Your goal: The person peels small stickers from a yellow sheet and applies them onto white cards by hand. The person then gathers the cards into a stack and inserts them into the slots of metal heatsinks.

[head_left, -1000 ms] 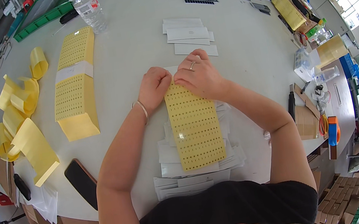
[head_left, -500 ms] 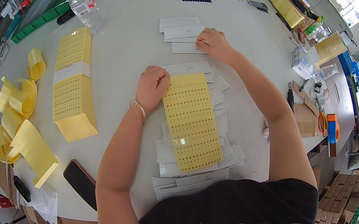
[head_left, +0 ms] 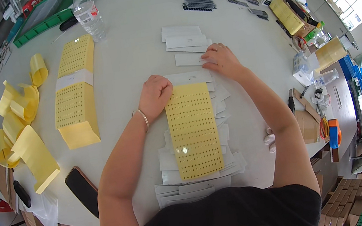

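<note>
I see the left hand [head_left: 156, 95] palm down with its fingers curled under, resting at the upper left corner of the yellow label sheet [head_left: 194, 132]; the fingertips are tucked out of my sight, so I cannot tell whether they pinch the corner or only press on it. The left forearm [head_left: 124, 160] slants up and inward from the lower edge, elbow bent, a metal bracelet [head_left: 145, 120] around the wrist. Farther forward, the right hand [head_left: 222, 61] is half curled, palm down, its thumb and fingertips at the right end of a white slip [head_left: 188, 59]; I cannot tell from my view whether they grip it or merely touch it. The right forearm [head_left: 269, 98] reaches up and leans inward. The yellow label sheet lies lengthwise in front of the chest, on top of overlapping white slips [head_left: 168, 160], with another printed slip [head_left: 189, 77] showing just beyond its far edge. Rows of small dark marks cross the sheet, and the slip's print is too tiny for me to read. To the left, a folded stack of yellow label sheets [head_left: 72, 105] wears a white paper band [head_left: 74, 79] with faint marks, and the clear water bottle [head_left: 92, 28] carries a red-and-white label [head_left: 88, 16].
</note>
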### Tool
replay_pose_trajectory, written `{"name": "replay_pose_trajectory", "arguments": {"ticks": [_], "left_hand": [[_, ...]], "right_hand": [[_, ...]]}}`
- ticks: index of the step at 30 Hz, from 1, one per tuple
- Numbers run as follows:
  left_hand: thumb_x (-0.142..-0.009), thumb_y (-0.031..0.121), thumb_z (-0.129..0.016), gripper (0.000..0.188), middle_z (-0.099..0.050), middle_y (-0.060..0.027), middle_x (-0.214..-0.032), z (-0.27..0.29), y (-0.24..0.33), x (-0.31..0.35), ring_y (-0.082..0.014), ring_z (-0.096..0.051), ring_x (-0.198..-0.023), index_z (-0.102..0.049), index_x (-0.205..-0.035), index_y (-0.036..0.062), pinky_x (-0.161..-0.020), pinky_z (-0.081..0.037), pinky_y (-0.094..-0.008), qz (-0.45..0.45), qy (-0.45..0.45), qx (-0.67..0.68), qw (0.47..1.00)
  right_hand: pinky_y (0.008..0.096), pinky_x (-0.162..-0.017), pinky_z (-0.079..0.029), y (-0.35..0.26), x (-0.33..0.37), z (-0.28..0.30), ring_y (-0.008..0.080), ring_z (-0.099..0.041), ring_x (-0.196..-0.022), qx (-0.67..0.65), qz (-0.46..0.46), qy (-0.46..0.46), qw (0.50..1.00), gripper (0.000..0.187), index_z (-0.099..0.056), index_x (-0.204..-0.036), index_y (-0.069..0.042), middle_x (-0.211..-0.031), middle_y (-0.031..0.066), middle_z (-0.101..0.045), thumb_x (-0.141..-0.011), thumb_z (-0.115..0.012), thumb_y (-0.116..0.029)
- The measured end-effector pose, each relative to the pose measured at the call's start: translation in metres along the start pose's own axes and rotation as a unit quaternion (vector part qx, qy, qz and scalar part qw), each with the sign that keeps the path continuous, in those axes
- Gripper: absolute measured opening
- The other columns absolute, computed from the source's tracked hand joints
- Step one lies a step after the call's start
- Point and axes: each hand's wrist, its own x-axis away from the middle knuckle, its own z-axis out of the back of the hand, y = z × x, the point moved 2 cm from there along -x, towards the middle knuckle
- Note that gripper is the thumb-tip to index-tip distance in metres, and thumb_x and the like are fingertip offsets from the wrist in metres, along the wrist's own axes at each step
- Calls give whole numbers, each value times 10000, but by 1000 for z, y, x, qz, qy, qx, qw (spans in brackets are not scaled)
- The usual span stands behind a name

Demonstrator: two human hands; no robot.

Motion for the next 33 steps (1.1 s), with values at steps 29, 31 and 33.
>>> {"name": "replay_pose_trajectory", "arguments": {"ticks": [29, 31, 33], "left_hand": [[-870, 123, -589, 119, -605, -64, -855, 0, -9, 5, -183, -569, -854, -614, -889, 9, -756, -463, -298, 112, 71, 191, 973], [-890, 144, -588, 146, -595, -60, -867, 0, -6, 3, -146, -562, -826, -617, -904, 2, -747, -460, -277, 178, 69, 270, 944], [-901, 155, -595, 179, -572, -53, -902, 1, -3, 2, -105, -539, -785, -615, -918, -22, -720, -452, -252, 210, 53, 275, 937]], "right_hand": [[317, -748, -469, -98, -21, 20, 195, -597, -841, -270, -15, -161, 949, 190, -677, -914, -27, -835, 83, -653, -830, -655, -197], [331, -753, -466, -93, -21, 20, 209, -594, -841, -299, -55, -164, 938, 187, -674, -910, -25, -818, 86, -650, -827, -657, -192], [340, -755, -455, -86, -22, 17, 217, -600, -781, -283, -15, -95, 954, 149, -683, -896, -52, -806, 68, -654, -817, -670, -178]]}}
